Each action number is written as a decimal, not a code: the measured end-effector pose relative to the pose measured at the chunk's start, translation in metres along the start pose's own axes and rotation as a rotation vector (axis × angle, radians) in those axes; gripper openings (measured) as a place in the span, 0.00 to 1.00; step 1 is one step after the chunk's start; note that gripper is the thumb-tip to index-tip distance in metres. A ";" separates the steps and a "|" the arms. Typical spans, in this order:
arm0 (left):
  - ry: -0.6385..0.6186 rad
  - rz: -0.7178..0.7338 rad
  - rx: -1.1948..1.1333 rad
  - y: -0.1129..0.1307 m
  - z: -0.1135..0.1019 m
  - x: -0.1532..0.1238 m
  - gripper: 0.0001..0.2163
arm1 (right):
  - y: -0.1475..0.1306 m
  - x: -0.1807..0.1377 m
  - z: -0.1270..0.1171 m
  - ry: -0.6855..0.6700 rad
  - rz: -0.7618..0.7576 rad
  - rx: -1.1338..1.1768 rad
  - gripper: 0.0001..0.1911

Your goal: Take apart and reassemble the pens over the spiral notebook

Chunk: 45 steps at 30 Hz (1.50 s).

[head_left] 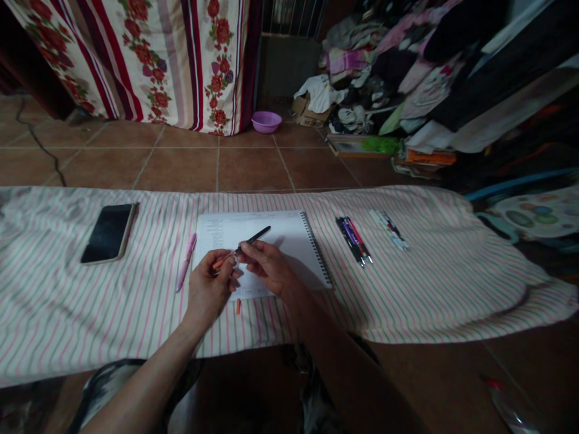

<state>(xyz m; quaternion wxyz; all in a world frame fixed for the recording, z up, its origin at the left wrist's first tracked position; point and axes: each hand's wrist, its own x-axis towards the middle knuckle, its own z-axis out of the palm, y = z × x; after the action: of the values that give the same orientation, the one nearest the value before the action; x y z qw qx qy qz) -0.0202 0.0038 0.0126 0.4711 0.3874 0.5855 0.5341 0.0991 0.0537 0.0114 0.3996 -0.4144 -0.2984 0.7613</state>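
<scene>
Over the open spiral notebook (pixel 292 238), my two hands meet with their fingers closed. My left hand (pixel 211 276) pinches a slim orange pen part (pixel 221 261). In my right hand (pixel 268 265) is a black pen (pixel 259 234), tilted up to the right. The two pieces come together between my fingertips; whether they are joined I cannot tell. A short orange cap-like piece (pixel 238 307) lies on the striped cloth just below the notebook. Left of the notebook rests a pink pen (pixel 186 263).
A phone (pixel 110 233) lies on the striped cloth (pixel 149 301) at the left. Several dark and coloured pens (pixel 354 241) and several pale pens (pixel 389 230) lie to the right. Beyond, a purple basin (pixel 266 122) stands on the tiled floor near a curtain (pixel 181 66) and heaped clothes.
</scene>
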 end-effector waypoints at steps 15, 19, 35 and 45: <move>0.025 0.056 0.183 -0.001 0.008 -0.006 0.10 | 0.008 0.004 -0.002 0.013 -0.049 0.023 0.16; 0.028 0.081 0.216 -0.001 0.011 -0.006 0.09 | 0.008 0.004 -0.003 0.004 -0.038 0.061 0.15; 0.016 0.380 0.668 -0.010 0.005 -0.006 0.10 | 0.003 -0.001 -0.002 0.031 0.010 0.009 0.18; -0.025 0.373 0.865 -0.004 0.003 -0.005 0.12 | 0.008 -0.001 0.000 0.078 -0.109 -0.121 0.14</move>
<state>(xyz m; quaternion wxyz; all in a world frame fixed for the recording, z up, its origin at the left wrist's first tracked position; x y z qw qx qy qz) -0.0163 -0.0008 0.0098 0.1697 0.6531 0.6688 0.3119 0.0965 0.0488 0.0057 0.4260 -0.4503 -0.3501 0.7023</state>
